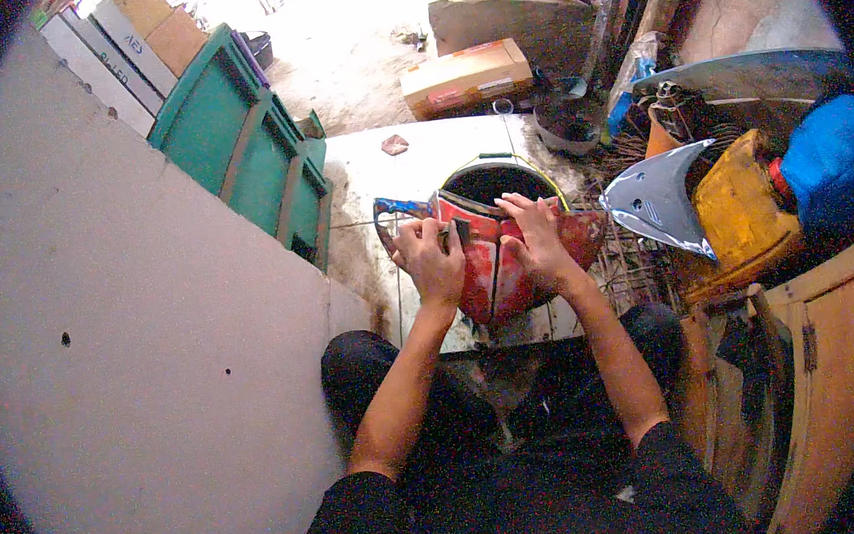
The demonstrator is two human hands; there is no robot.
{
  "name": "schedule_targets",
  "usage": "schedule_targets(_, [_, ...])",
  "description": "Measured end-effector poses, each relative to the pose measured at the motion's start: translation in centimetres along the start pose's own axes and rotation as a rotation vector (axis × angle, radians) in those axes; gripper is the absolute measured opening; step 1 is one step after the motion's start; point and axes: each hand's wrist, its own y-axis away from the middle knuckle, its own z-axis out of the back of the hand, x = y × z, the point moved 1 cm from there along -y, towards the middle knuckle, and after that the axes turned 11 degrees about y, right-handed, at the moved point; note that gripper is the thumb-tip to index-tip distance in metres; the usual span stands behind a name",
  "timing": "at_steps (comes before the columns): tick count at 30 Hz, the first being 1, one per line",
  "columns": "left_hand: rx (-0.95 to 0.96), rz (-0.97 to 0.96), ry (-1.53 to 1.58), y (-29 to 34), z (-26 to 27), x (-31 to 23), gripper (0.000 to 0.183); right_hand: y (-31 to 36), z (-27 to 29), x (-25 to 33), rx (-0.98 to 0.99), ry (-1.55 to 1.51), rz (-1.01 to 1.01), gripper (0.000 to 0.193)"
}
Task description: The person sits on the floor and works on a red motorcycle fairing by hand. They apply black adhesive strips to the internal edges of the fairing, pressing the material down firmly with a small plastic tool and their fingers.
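Observation:
A red motorcycle body panel with worn, scuffed paint and a dark centre seam lies in front of me, between my knees and a black bucket. Blue shows on the panel's left tip. My left hand is closed around a small dark block and presses it against the panel's left half. On the right half, my right hand grips the panel, its fingers reaching toward the top edge and its thumb lying near the seam. The panel's underside is hidden.
A pale wall runs close along my left, with a green cabinet beyond it. To the right are a grey panel, a yellow jerrycan and a wooden cabinet. A cardboard box stands ahead on the floor.

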Motion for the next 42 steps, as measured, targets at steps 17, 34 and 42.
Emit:
schedule_targets(17, [0.141, -0.145, 0.037, 0.6, -0.9, 0.7, 0.015, -1.1, 7.4, 0.7, 0.202, 0.127, -0.04, 0.036])
schedule_targets(34, [0.19, -0.269, 0.08, 1.6, -1.4, 0.0, 0.015, 0.9, 9.3, -2.0, 0.161, -0.133, -0.249, 0.024])
schedule_targets(42, [0.137, -0.073, 0.075, 0.1, 0.4, 1.0, 0.016, -0.3, 23.3, 0.3, -0.249, 0.078, -0.054, 0.032])
